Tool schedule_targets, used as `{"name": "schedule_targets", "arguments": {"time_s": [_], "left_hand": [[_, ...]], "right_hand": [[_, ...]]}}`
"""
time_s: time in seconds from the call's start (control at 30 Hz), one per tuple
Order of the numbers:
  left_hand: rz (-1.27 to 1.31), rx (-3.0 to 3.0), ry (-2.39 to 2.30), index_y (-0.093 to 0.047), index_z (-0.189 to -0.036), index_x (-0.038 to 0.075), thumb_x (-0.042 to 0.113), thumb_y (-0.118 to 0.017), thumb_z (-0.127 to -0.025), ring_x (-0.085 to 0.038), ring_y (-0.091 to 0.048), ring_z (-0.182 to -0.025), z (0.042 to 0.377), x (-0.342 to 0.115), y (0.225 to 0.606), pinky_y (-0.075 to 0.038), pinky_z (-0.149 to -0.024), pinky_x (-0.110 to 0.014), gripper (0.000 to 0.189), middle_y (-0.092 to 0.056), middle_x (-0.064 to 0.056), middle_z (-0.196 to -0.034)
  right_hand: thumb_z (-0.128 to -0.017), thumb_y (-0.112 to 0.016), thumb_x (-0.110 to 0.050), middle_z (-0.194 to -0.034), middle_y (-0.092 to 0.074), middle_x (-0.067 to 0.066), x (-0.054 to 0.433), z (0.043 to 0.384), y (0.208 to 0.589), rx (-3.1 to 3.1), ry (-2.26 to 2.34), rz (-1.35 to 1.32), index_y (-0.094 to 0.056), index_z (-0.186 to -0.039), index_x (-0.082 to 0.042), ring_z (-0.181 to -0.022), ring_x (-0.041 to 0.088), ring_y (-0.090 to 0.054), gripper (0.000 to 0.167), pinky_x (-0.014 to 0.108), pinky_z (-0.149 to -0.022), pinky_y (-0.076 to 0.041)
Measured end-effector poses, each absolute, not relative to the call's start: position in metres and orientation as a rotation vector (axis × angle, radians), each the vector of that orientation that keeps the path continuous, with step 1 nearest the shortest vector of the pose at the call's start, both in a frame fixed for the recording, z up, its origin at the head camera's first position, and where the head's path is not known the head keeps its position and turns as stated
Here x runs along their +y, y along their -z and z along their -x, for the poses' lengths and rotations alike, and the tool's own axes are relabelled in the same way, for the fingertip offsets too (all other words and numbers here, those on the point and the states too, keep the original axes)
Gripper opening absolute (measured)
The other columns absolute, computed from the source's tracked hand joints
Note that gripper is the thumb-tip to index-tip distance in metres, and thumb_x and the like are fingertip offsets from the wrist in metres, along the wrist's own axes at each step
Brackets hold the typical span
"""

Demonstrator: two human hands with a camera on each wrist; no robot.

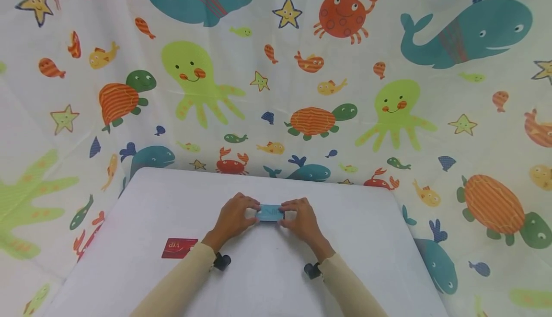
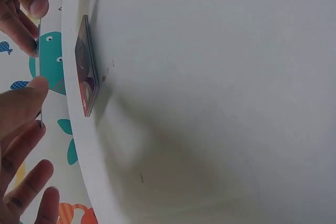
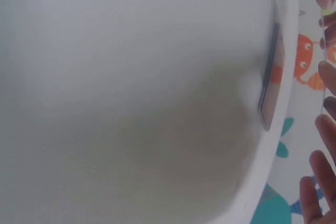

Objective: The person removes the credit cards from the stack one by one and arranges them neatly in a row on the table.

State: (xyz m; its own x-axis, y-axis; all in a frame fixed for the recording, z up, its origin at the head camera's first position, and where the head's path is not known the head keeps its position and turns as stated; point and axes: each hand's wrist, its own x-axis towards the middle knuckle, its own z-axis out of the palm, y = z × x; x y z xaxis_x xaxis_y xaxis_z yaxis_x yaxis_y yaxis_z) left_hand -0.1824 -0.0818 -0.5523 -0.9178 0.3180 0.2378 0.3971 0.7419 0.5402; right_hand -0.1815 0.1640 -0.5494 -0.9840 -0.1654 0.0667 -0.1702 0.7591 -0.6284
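A light blue card [image 1: 270,212] is held level between both hands over the white table. My left hand [image 1: 234,216] pinches its left end with thumb and fingers. At its right end, my right hand [image 1: 303,219] grips it the same way. Both wrist views show the held card as a thin edge-on line, raised off the table. Beneath it, a small flat stack of cards [image 2: 87,69] lies on the tabletop, glossy on top; the right wrist view shows that stack [image 3: 272,80] too. From above, the blue card mostly hides the stack.
A red card marked VIP [image 1: 178,248] lies on the table to the left, close to the left forearm. The white table [image 1: 345,240] ends at a back edge against a curtain [image 1: 267,106] printed with sea animals. Dark wrist cameras [image 1: 222,261] sit on both wrists.
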Motion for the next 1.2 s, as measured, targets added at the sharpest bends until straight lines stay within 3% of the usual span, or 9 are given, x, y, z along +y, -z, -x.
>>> {"name": "schedule_targets", "arguments": {"time_s": [0.43, 0.7, 0.97, 1.2], "left_hand": [[0.570, -2.790, 0.903, -0.084, -0.113, 0.020, 0.025, -0.093, -0.082, -0.019, -0.065, -0.115, 0.170, -0.096, 0.542, -0.059, -0.100, -0.044, 0.033, -0.080, 0.004, -0.121], [0.570, -2.783, 0.903, -0.084, -0.114, 0.020, 0.025, -0.094, -0.081, -0.018, -0.066, -0.114, 0.160, -0.106, 0.536, -0.060, -0.099, -0.043, 0.035, -0.080, 0.005, -0.121], [0.555, -2.790, 0.901, -0.084, -0.114, 0.022, 0.026, -0.095, -0.080, -0.016, -0.066, -0.112, 0.151, -0.116, 0.534, -0.061, -0.098, -0.040, 0.036, -0.079, 0.008, -0.119], [0.542, -2.798, 0.902, -0.084, -0.115, 0.022, 0.026, -0.094, -0.080, -0.016, -0.066, -0.111, 0.142, -0.127, 0.535, -0.061, -0.098, -0.042, 0.036, -0.079, 0.008, -0.120]], "right_hand": [[-0.086, -0.091, -0.029, -0.127, -0.074, -0.008, 0.155, 0.166, 0.542, -2.892, -1.092, -0.331, -0.082, -0.120, -0.023, -0.123, 0.018, -0.058, 0.036, 0.048, -0.111, -0.052], [-0.086, -0.091, -0.029, -0.125, -0.074, -0.009, 0.148, 0.158, 0.540, -2.863, -1.138, -0.345, -0.082, -0.120, -0.023, -0.123, 0.018, -0.059, 0.036, 0.057, -0.123, -0.040], [-0.085, -0.092, -0.031, -0.124, -0.073, -0.012, 0.139, 0.150, 0.541, -2.866, -1.132, -0.360, -0.082, -0.120, -0.027, -0.120, 0.014, -0.059, 0.037, 0.042, -0.105, -0.056], [-0.084, -0.092, -0.032, -0.127, -0.074, -0.013, 0.130, 0.143, 0.542, -2.851, -1.142, -0.390, -0.082, -0.122, -0.027, -0.120, 0.013, -0.058, 0.040, 0.041, -0.105, -0.056]]}}
